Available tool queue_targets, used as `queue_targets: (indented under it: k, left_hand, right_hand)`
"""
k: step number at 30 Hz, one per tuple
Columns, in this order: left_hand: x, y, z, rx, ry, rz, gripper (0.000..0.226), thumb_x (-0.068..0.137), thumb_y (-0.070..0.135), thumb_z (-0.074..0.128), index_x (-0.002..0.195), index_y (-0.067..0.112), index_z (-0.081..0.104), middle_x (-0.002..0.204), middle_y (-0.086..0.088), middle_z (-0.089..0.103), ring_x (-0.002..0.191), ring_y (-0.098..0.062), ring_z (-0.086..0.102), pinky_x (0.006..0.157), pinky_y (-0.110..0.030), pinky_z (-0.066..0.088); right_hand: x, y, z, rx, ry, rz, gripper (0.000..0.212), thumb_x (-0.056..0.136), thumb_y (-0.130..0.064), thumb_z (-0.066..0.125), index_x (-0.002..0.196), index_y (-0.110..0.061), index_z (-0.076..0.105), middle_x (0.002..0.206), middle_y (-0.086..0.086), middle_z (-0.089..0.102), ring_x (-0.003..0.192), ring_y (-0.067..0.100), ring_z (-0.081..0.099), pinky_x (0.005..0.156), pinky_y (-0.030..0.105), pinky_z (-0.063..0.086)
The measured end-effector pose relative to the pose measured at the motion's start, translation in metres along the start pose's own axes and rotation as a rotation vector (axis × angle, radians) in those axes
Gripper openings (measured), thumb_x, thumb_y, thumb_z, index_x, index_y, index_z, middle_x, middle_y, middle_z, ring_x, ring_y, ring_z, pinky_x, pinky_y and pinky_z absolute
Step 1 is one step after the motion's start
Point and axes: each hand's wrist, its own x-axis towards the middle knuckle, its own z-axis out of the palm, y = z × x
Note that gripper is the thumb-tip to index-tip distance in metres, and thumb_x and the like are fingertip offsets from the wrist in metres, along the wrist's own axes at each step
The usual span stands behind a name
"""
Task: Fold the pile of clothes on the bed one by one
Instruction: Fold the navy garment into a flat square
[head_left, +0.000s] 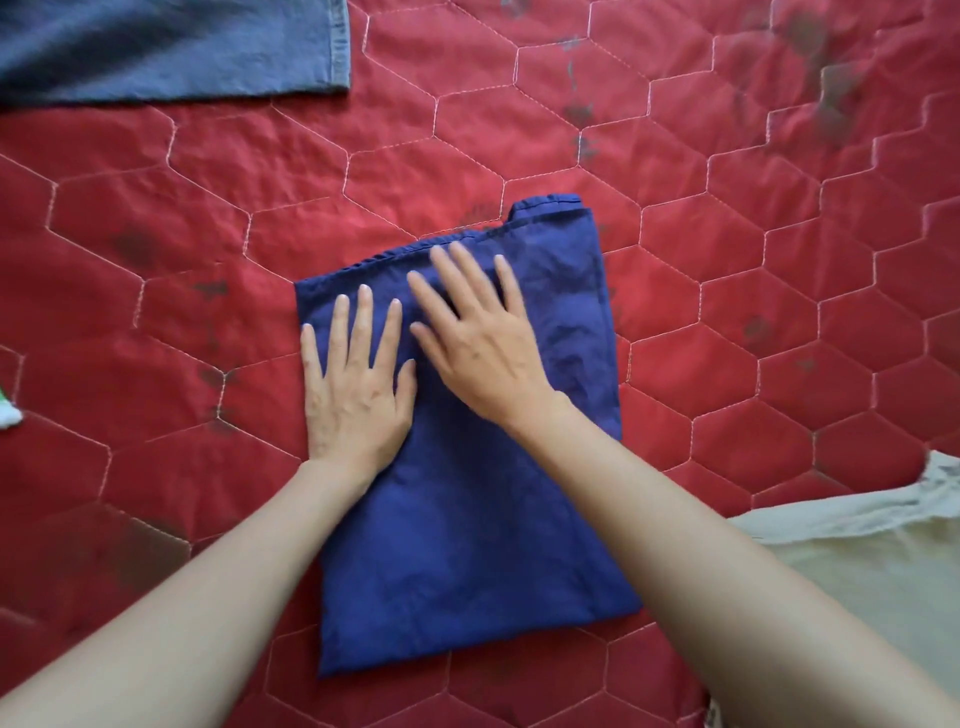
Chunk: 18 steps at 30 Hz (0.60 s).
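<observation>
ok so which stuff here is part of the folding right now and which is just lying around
In use:
dark blue garment
left hand, pressing flat on it
right hand, pressing flat on it

Lying about:
grey-blue garment
cream cloth
red quilt

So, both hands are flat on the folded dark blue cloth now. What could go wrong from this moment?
1. At its far end the dark blue garment shows a hem sticking out past the layer above it; pressing may crease that misalignment in.
2. The left hand and right hand press only the far half, so the near half may stay wrinkled.
3. The cream cloth lies close on the right; the next fold could catch it.
</observation>
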Motion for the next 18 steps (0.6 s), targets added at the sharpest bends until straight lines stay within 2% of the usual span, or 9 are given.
queue_targets:
  k: [2,3,5,7,9,11,13,15,18]
  left_hand:
    - [0.0,0.0,0.001,0.006,0.004,-0.008,0.059,0.097,0.039,0.03,0.153,0.019,0.024,0.16,-0.01,0.016,0.148,-0.027,0.014,0.117,-0.054,0.009]
    - [0.0,0.0,0.001,0.007,-0.001,-0.014,0.06,0.097,0.039,0.029,0.153,0.02,0.023,0.16,-0.01,0.016,0.148,-0.027,0.013,0.118,-0.054,0.009]
    - [0.001,0.001,0.0,0.016,-0.019,-0.019,0.06,0.096,0.04,0.028,0.153,0.02,0.023,0.16,-0.01,0.017,0.147,-0.028,0.014,0.117,-0.054,0.01]
    - [0.002,0.001,-0.002,0.031,-0.036,-0.015,0.06,0.096,0.04,0.027,0.153,0.02,0.022,0.16,-0.01,0.016,0.147,-0.029,0.014,0.117,-0.054,0.01]
    - [0.001,0.001,-0.003,0.03,-0.049,-0.019,0.06,0.096,0.04,0.025,0.153,0.02,0.021,0.16,-0.01,0.015,0.147,-0.029,0.013,0.118,-0.054,0.01]
    - [0.001,0.002,-0.004,0.024,-0.067,-0.027,0.061,0.096,0.04,0.022,0.153,0.02,0.019,0.161,-0.009,0.013,0.148,-0.028,0.011,0.118,-0.054,0.008]
    - [0.0,0.002,-0.004,0.023,-0.078,-0.031,0.061,0.096,0.041,0.021,0.154,0.021,0.018,0.161,-0.008,0.011,0.148,-0.027,0.009,0.118,-0.053,0.006]
    - [0.001,0.002,-0.004,0.022,-0.088,-0.035,0.061,0.096,0.041,0.02,0.154,0.021,0.016,0.162,-0.008,0.009,0.149,-0.026,0.007,0.118,-0.052,0.005]
    - [0.0,0.002,-0.004,0.02,-0.1,-0.039,0.061,0.097,0.042,0.021,0.154,0.023,0.013,0.162,-0.006,0.006,0.149,-0.025,0.004,0.119,-0.051,0.002]
  right_hand:
    - [0.001,0.014,0.008,-0.098,-0.154,-0.108,0.049,0.102,-0.041,0.031,0.146,-0.022,0.042,0.154,0.01,0.033,0.145,0.026,0.027,0.118,0.052,0.015]
    - [0.001,0.031,0.009,-0.137,-0.201,-0.088,0.051,0.103,-0.044,0.026,0.149,-0.024,0.034,0.157,0.009,0.027,0.147,0.025,0.021,0.119,0.051,0.008]
    - [0.002,0.073,0.007,-0.181,-0.239,0.085,0.054,0.102,-0.049,0.022,0.153,-0.029,0.022,0.161,0.005,0.016,0.149,0.024,0.011,0.118,0.051,-0.001]
    - [0.0,0.111,0.001,-0.109,-0.262,0.375,0.056,0.102,-0.051,0.023,0.154,-0.031,0.014,0.162,0.002,0.008,0.15,0.021,0.004,0.118,0.054,-0.001]
    - [-0.005,0.13,-0.008,0.037,-0.273,0.614,0.057,0.103,-0.048,0.022,0.154,-0.028,0.011,0.163,0.003,0.004,0.15,0.021,-0.001,0.118,0.054,0.0]
    - [-0.011,0.127,-0.016,0.116,-0.189,0.71,0.056,0.104,-0.045,0.022,0.155,-0.024,0.013,0.163,0.006,0.006,0.15,0.022,-0.001,0.118,0.054,0.002]
    - [-0.018,0.106,-0.023,0.131,-0.047,0.67,0.054,0.104,-0.043,0.023,0.154,-0.022,0.019,0.162,0.008,0.012,0.15,0.024,0.004,0.119,0.052,0.004]
    - [-0.033,0.071,-0.024,0.103,0.025,0.519,0.055,0.102,-0.043,0.024,0.152,-0.021,0.027,0.16,0.011,0.019,0.149,0.026,0.012,0.118,0.051,0.006]
    - [-0.075,0.03,-0.009,0.002,-0.073,0.235,0.052,0.102,-0.042,0.03,0.15,-0.022,0.032,0.158,0.011,0.023,0.148,0.026,0.017,0.118,0.052,0.009]
